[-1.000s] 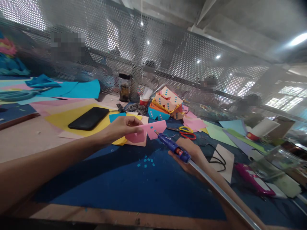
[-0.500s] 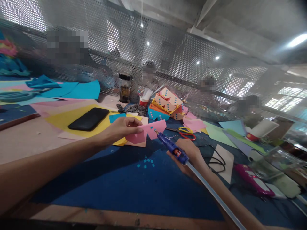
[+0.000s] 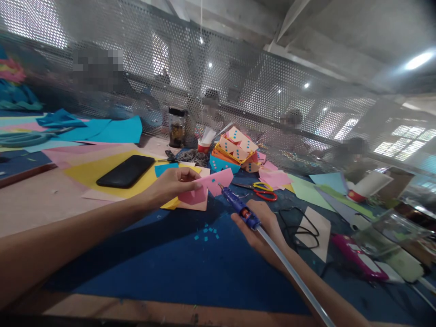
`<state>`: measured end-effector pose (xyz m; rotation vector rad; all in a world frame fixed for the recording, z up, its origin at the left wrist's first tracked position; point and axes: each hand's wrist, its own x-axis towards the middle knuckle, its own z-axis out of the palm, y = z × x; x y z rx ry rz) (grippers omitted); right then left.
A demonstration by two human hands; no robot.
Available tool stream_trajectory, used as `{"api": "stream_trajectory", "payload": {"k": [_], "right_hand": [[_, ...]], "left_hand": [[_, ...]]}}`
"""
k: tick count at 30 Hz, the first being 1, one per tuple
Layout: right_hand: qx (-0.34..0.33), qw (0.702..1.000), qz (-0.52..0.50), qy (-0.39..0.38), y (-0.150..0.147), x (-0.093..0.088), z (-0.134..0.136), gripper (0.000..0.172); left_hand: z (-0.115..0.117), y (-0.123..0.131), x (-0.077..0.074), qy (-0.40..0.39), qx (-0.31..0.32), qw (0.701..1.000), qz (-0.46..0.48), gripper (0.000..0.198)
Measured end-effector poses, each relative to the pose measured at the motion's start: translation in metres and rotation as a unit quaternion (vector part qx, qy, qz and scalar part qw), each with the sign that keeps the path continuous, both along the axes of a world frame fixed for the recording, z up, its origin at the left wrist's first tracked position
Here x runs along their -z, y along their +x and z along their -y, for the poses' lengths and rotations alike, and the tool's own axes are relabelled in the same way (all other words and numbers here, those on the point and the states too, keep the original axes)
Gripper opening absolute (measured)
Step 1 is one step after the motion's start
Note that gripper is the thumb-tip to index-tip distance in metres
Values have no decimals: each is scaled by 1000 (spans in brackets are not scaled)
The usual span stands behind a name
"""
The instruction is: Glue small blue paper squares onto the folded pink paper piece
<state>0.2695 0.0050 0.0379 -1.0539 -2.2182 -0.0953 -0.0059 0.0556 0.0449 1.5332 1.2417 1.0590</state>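
Observation:
Between the thumb and fingers of my left hand [image 3: 180, 181] is a folded pink paper piece [image 3: 223, 178] with small blue squares on its face. My right hand [image 3: 262, 222] is wrapped round a blue hot glue gun [image 3: 238, 204], a long clear glue stick [image 3: 293, 272] trailing from its back end. The gun's nozzle is at the pink paper, by the blue squares; whether it touches I cannot tell. Below, several loose blue paper squares [image 3: 206, 231] lie scattered on the blue table surface [image 3: 190, 272].
Scissors [image 3: 264, 190] with yellow and red handles lie beyond the glue gun. A black phone [image 3: 126, 170] rests on yellow paper at left. Farther back are a pile of folded paper pieces [image 3: 235, 147] and a jar [image 3: 176, 127]. A black cord [image 3: 299, 227] curls at right.
My right hand and the glue gun have shifted slightly left. The pink paper has moved a little left and up, still held in my left hand.

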Motion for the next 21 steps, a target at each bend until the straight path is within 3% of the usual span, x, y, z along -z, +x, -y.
{"api": "stream_trajectory", "payload": {"k": [7, 12, 14, 21], "right_hand": [[1, 1000, 21, 6, -2, 7, -1, 24], [8, 998, 26, 59, 6, 15, -11, 12], [-28, 998, 51, 39, 13, 12, -15, 8], [-111, 989, 102, -9, 31, -11, -17, 20]], "left_hand": [[1, 0, 0, 7, 1, 1000, -8, 34], [-2, -1, 0, 11, -4, 1000, -6, 36], [-4, -3, -1, 10, -3, 1000, -3, 36], [-6, -8, -5, 15, 28, 999, -21, 32]]}}
